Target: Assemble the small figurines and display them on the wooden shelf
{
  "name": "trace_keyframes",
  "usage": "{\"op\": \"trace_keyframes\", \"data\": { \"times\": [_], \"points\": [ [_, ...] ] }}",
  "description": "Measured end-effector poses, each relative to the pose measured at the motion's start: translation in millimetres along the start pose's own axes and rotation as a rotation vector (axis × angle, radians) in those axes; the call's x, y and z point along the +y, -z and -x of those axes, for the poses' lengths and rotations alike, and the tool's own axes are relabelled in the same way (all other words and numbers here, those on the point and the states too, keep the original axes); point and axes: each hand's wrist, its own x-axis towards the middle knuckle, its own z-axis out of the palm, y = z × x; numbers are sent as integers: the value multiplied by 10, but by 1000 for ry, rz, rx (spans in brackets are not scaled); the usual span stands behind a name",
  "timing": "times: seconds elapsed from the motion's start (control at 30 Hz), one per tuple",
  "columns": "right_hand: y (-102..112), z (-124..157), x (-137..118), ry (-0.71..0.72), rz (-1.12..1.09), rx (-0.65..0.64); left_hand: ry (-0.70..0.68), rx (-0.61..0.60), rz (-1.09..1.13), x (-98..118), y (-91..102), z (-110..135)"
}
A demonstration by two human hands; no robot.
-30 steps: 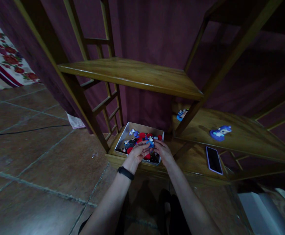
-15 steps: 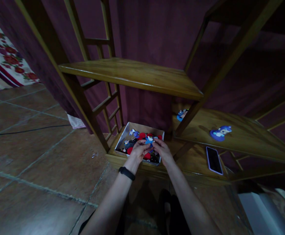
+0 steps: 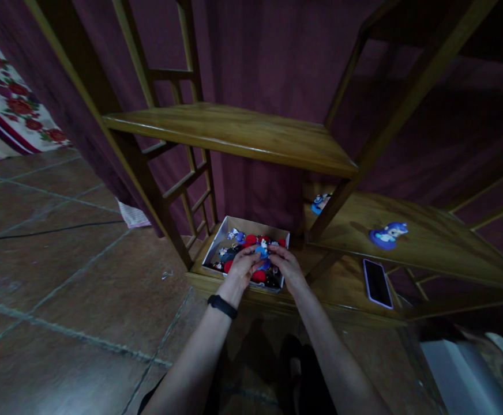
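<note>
A shallow cardboard box [image 3: 232, 222] sits on the lowest shelf of a wooden rack and holds several small red, blue and black toy figures. My left hand [image 3: 243, 268], with a black band on its wrist, and my right hand [image 3: 286, 267] meet over the box's front half. Both pinch a small blue and white figure [image 3: 262, 249] between their fingertips, just above the other figures. My arms reach in from the bottom of the view.
A blue figure [image 3: 387, 234] lies on the middle shelf [image 3: 442, 245] at right, another [image 3: 319, 202] behind the post. A phone [image 3: 376, 282] lies face up on the lowest shelf. A bare upper shelf [image 3: 234, 129] overhangs the box. A tiled floor [image 3: 61, 271] spreads left.
The hands have stayed over the box; the small blue figure has shifted slightly up between the fingertips. Nothing else moved.
</note>
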Motion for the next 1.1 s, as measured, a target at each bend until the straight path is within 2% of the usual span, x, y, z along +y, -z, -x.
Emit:
{"op": "trace_keyframes", "data": {
  "times": [0.23,0.47,0.67,0.83,1.1],
  "points": [
    [5,-10,4,26,-38,58,34,-17,-65,52,-32,7],
    [29,-4,-41,-1,-63,13,29,-99,-187,39,-73,39],
    [46,-12,-10,-61,-45,31,15,-45,-167,17,-91,34],
    [61,-10,-9,-47,-78,57,-29,19,-134,44,-85,42],
    [68,-37,12,-40,-132,126,-15,-5,-79,56,-98,49]
  ]
}}
